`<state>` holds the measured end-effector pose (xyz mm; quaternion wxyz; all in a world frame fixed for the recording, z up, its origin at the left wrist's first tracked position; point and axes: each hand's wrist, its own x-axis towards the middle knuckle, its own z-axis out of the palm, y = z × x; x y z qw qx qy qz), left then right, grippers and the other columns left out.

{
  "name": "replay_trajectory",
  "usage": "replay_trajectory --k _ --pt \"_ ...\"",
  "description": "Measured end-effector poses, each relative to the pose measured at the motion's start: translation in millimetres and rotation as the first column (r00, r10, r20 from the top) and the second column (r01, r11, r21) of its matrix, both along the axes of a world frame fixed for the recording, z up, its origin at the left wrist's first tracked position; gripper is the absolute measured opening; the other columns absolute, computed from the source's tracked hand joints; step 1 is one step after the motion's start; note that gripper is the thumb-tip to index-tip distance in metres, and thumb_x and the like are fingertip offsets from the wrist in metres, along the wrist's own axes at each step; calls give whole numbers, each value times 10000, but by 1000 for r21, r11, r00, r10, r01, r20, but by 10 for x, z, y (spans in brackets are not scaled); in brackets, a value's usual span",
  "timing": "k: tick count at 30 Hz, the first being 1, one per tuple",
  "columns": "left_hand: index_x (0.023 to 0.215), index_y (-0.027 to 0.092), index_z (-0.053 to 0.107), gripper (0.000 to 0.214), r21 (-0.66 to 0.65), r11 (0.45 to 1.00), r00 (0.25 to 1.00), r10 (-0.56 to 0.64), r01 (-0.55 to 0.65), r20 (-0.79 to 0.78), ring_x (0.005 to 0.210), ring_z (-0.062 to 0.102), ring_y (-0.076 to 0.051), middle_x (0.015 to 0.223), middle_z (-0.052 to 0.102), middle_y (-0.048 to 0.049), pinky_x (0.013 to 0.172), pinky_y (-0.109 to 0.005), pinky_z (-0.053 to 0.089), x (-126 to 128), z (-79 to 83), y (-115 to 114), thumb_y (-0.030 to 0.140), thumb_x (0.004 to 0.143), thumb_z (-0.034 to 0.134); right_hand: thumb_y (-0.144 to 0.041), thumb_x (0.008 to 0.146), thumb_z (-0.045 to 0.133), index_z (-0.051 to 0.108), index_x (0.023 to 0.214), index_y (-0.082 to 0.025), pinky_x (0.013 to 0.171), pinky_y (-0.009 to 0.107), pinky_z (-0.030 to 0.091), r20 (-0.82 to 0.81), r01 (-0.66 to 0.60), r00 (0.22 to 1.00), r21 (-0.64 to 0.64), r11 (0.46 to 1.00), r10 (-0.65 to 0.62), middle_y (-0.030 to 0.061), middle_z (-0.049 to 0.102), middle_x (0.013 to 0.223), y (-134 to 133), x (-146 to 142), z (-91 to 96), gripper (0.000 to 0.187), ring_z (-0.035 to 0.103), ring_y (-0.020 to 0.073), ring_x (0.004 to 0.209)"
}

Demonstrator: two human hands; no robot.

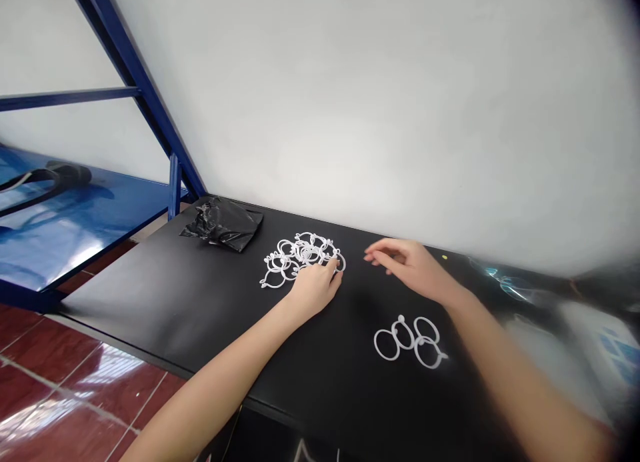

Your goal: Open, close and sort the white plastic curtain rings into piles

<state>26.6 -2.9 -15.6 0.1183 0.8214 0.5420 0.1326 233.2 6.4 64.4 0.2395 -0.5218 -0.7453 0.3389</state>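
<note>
On the black table (165, 289) lies a tangled heap of white plastic curtain rings (280, 262), each with a small eyelet. My left hand (315, 289) is at the near right side of this heap, its fingers bent and closed around a ring at the edge; the fingertips are partly hidden. To the right, my right hand (405, 262) hovers above the tabletop, its fingers loosely curved, the thumb apart and nothing visible in it. Below it, several separate white rings (387, 345) lie close together in a small group.
A crumpled black plastic bag (230, 222) sits at the back left of the table. Clear plastic packaging (540, 335) is blurred at the right. A blue metal frame (150, 109) and a blue shelf (110, 215) holding a black object (65, 175) stand left. A white wall rises behind.
</note>
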Motion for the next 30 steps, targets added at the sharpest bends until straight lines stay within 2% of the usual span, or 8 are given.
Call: replay_trajectory --k 4,6,10,13,17,19,25,30 --pt "1141 183 576 276 -10 1000 994 -24 26 106 602 623 -187 607 593 1 590 -253 419 -16 9 -19 311 966 404 -447 834 595 664 918 -216 611 292 508 282 99 959 -222 970 -33 41 724 835 -422 606 -7 256 676 201 739" --pt "1099 193 588 250 -50 990 966 -119 133 228 553 576 -145 571 549 32 578 -231 400 -4 27 -45 325 959 427 -474 802 619 652 949 -215 600 300 505 366 226 923 -256 940 -123 55 720 893 -624 797 -96 300 670 203 723" --pt "1101 192 573 264 -135 887 844 -360 442 396 547 543 -100 689 594 35 599 -218 432 143 85 -182 375 932 486 -386 738 674 607 1055 -228 673 310 511 397 287 901 -250 925 -172 60 665 1103 -875 870 -336 361 654 168 712" --pt "1108 201 571 323 -133 839 834 -483 528 267 657 595 -122 969 624 -17 623 -242 463 339 106 -330 395 851 595 -283 725 656 598 1021 -225 666 292 486 419 251 897 -222 942 -140 44 644 1037 -894 785 -469 307 633 154 701" --pt "949 188 603 127 -129 841 850 -526 525 30 731 621 -155 992 591 -42 612 -249 465 493 123 -412 246 891 506 -214 693 645 594 923 -227 624 277 445 463 197 880 -152 969 -106 26 618 943 -809 719 -548 235 604 156 698" --pt "898 180 602 140 -151 847 856 -516 509 -13 743 622 -160 959 593 -45 626 -251 465 473 160 -378 200 913 465 -241 678 675 587 880 -226 598 276 429 450 178 888 -154 972 -91 24 620 899 -766 722 -567 220 594 166 696" --pt "877 182 604 139 -167 864 876 -448 476 179 809 612 -166 919 631 -35 709 -271 464 275 352 -183 238 920 485 -345 673 738 582 832 -218 504 258 393 252 145 964 -214 966 -88 9 641 766 -687 639 -634 256 579 158 608" --pt "796 175 617 108 -329 861 918 -392 387 53 722 613 -167 795 662 -26 638 -261 441 75 463 -26 151 827 517 -321 737 698 587 921 -212 512 257 423 119 155 984 -202 967 -132 -14 644 688 -678 497 -706 241 579 143 566"
